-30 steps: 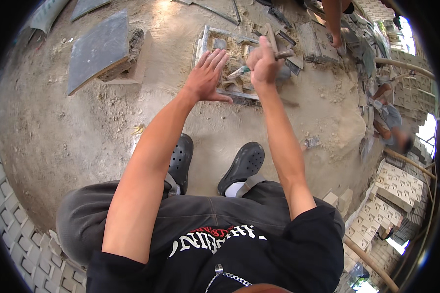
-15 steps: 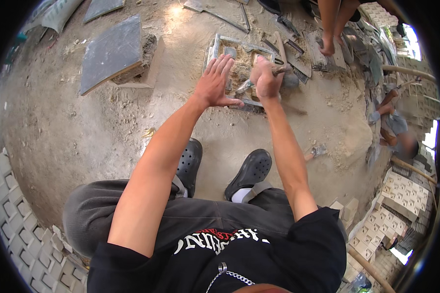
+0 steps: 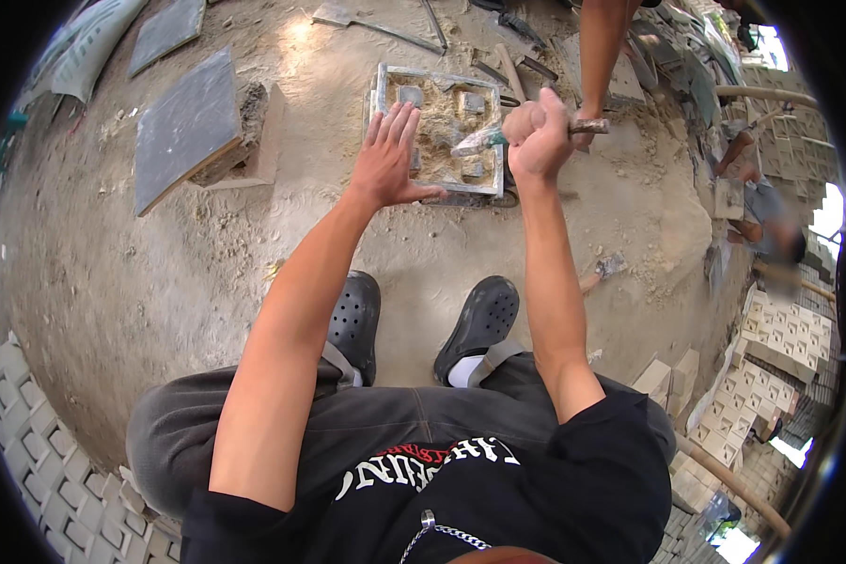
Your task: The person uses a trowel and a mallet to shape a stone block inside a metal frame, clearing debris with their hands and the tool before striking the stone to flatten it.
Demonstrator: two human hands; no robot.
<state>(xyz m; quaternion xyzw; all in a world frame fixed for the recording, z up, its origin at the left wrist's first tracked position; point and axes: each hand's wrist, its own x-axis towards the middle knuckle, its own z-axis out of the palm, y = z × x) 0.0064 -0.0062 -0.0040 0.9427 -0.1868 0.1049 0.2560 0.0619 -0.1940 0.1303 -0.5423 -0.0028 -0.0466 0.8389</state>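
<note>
A square metal mould frame (image 3: 442,73) lies flat on the floor in front of me, holding loose sandy mix around several small grey square blocks. My left hand (image 3: 386,155) is open, fingers spread, over the frame's left edge; whether it presses down I cannot tell. Just right of the frame, my right hand (image 3: 538,139) is closed round the handle of a small trowel (image 3: 477,143). Its pale, dusty blade points left over the mix, and the brown handle end sticks out to the right of my fist.
Another person's arm (image 3: 600,56) reaches in behind my right hand. A dark slab (image 3: 183,122) rests tilted on a block to the left. Long-handled tools (image 3: 385,31) lie beyond the mould. Patterned cement blocks (image 3: 785,334) are stacked at right, and a brush-like tool (image 3: 606,267) lies nearer.
My right hand has lifted the trowel rightward off the mould, uncovering more mix and blocks. My left hand stays at the frame's left edge. The other person's arm has come closer.
</note>
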